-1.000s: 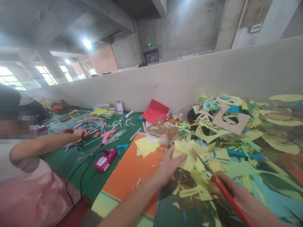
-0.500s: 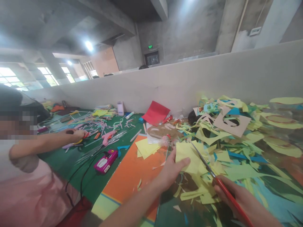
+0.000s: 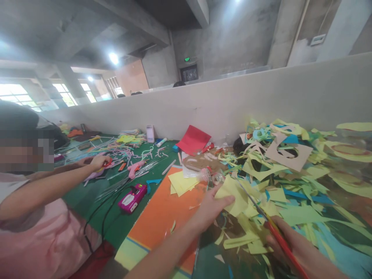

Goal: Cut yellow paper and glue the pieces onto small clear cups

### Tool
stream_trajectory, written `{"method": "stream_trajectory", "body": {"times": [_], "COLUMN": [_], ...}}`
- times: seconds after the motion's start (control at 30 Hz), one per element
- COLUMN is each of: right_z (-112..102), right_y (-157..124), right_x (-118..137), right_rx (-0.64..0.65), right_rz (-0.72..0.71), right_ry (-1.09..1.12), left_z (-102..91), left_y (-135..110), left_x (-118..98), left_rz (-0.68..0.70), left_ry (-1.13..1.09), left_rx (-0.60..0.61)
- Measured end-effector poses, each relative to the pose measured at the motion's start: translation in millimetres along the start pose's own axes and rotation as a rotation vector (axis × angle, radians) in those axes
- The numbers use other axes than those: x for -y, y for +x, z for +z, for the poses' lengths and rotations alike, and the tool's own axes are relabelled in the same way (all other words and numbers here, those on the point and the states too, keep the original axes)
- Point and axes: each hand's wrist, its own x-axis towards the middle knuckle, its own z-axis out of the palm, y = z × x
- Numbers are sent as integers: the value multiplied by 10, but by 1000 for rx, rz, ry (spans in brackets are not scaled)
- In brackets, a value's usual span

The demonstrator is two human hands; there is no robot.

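Observation:
My left hand (image 3: 216,204) pinches a piece of yellow paper (image 3: 235,193) by its near left edge, thumb on top. Closed around the red handles of a pair of scissors (image 3: 279,232) is my right hand (image 3: 293,240). The metal blades point up and left, and their tips reach the paper's right side; whether they are parted I cannot tell. Beneath and around both hands lie cut paper scraps (image 3: 247,236). More yellow sheets (image 3: 182,182) rest on an orange board (image 3: 159,213) to the left of my left hand.
A heap of paper offcuts (image 3: 287,151) fills the right side. Red paper (image 3: 194,140) leans at the low wall (image 3: 247,97). On the green table stand a purple device (image 3: 132,198) with black cables and a pink glue gun (image 3: 136,169). A co-worker (image 3: 37,232) works at the left.
The yellow paper has tilted and turned slightly in my left hand. My right hand and the scissors have shifted a little. The co-worker's arms have moved, and the whole view has drifted slightly.

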Motion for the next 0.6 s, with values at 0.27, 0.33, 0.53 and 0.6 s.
{"method": "stream_trajectory", "body": {"times": [0.27, 0.33, 0.53, 0.6], "right_z": [-13, -24, -15, -5], "right_y": [9, 10, 26, 25], "right_x": [-7, -5, -54, -74], "right_rx": [-14, -13, 11, 10], "right_rz": [-58, -59, -53, -53], "right_ry": [-29, -53, -91, -77], "left_z": [-55, -61, -8, -3], "left_y": [23, 40, 58, 55], "left_x": [-23, -7, -37, -39], "left_rz": [4, 37, 116, 125], "left_ry": [-13, -51, -175, -155], "left_rx": [-27, -41, -52, -53]}}
